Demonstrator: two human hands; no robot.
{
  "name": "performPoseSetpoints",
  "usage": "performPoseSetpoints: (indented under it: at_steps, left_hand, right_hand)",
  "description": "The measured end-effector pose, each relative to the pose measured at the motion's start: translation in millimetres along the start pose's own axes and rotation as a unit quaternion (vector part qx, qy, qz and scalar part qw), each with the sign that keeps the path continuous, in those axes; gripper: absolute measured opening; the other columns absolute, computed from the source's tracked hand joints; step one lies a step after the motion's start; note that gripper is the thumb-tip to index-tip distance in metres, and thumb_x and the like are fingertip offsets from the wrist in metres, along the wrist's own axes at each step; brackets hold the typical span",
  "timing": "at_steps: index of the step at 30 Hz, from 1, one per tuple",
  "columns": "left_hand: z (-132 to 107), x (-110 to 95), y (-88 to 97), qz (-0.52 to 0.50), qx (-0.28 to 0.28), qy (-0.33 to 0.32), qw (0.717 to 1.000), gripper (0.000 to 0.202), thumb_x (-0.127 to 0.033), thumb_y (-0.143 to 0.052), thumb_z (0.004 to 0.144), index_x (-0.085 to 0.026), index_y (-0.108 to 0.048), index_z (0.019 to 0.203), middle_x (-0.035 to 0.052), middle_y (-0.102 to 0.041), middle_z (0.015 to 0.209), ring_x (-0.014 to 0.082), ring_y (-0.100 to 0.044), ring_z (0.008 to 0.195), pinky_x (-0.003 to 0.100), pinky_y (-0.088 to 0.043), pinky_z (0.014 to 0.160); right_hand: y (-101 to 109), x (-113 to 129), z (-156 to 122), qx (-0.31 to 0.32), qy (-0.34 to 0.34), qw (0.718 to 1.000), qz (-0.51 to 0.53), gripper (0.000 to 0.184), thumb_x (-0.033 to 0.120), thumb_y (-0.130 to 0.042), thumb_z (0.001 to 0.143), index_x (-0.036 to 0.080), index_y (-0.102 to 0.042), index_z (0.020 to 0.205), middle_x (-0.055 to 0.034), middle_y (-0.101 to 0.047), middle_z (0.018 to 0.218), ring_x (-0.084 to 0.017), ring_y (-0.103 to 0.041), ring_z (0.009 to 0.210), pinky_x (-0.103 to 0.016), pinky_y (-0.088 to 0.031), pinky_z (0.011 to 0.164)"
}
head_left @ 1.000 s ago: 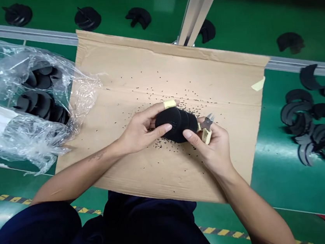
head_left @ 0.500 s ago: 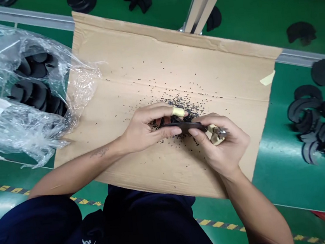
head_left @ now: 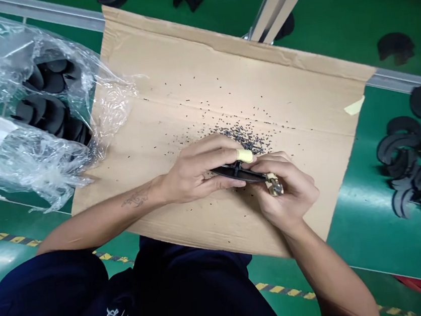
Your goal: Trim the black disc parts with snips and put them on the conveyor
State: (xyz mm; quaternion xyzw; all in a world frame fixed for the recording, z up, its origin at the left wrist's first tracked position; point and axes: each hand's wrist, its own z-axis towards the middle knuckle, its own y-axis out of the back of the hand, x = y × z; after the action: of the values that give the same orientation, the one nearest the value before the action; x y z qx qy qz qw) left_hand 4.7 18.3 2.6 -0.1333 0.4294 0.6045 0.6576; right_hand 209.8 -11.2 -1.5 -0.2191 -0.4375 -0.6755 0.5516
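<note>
Clamped at the center of the frame, over a sheet of cardboard [head_left: 168, 56]: a thin black part [head_left: 248, 175], turned nearly edge-on, with ribbing toward the upper frame. Held at its left end in the left hand [head_left: 194, 169], yellow tape [head_left: 244, 155] around one finger; gripped at its right end in the right hand [head_left: 290, 189], also closed around small snips [head_left: 275, 186], with blades too small to read. Judged light and stiff, probably molded plastic, smooth enough to slide under bare fingertips, sturdy across the broad face but easily nicked along the thin rim and ribs. Best taken by opposite ends of the rim, well apart from the blades. Scattered just above the hands, tiny black bits [head_left: 248, 136]. Bounded at upper left by a plastic bag [head_left: 55, 163] overlapping the cardboard, at upper right by a pale post [head_left: 284, 5], at right by curved black pieces [head_left: 401, 162] on the green surface [head_left: 366, 221]. Most room for turning and shifting: toward the cardboard's upper middle and lower right.
</note>
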Motion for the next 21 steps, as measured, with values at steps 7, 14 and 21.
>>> performPoseSetpoints:
  at_steps: [7,14,21]
  left_hand:
    - [-0.4,-0.9,0.1,0.036,-0.009,-0.016,0.999,0.024,-0.032,-0.074,0.095,-0.021,-0.071,0.116,0.0063,-0.077,0.101,0.0142,-0.072,0.092,0.03,-0.06,0.081]
    - [-1.1,-0.6,-1.1,0.056,-0.008,-0.022,0.998,0.019,-0.03,-0.072,0.096,-0.021,-0.072,0.113,0.0058,-0.077,0.1,0.0138,-0.072,0.088,0.03,-0.06,0.08]
    - [-2.6,0.3,-0.6,0.049,-0.013,-0.024,0.998,0.022,-0.032,-0.071,0.096,-0.021,-0.072,0.115,0.0054,-0.078,0.099,0.0143,-0.073,0.089,0.031,-0.06,0.081]
  right_hand:
    - [-0.4,2.0,-0.8,0.014,-0.031,0.999,-0.011,0.022,0.012,-0.073,0.086,0.028,-0.071,0.1,-0.0023,-0.079,0.096,-0.021,-0.074,0.085,-0.039,-0.059,0.076]
    - [-1.4,2.1,1.9,0.018,-0.042,0.999,-0.01,0.017,0.014,-0.072,0.087,0.027,-0.072,0.098,-0.0021,-0.079,0.094,-0.021,-0.074,0.084,-0.038,-0.06,0.076]
    - [-0.8,1.2,1.7,0.019,-0.032,0.999,-0.003,0.02,0.012,-0.072,0.087,0.027,-0.071,0.099,-0.0017,-0.079,0.094,-0.02,-0.073,0.084,-0.037,-0.059,0.076]
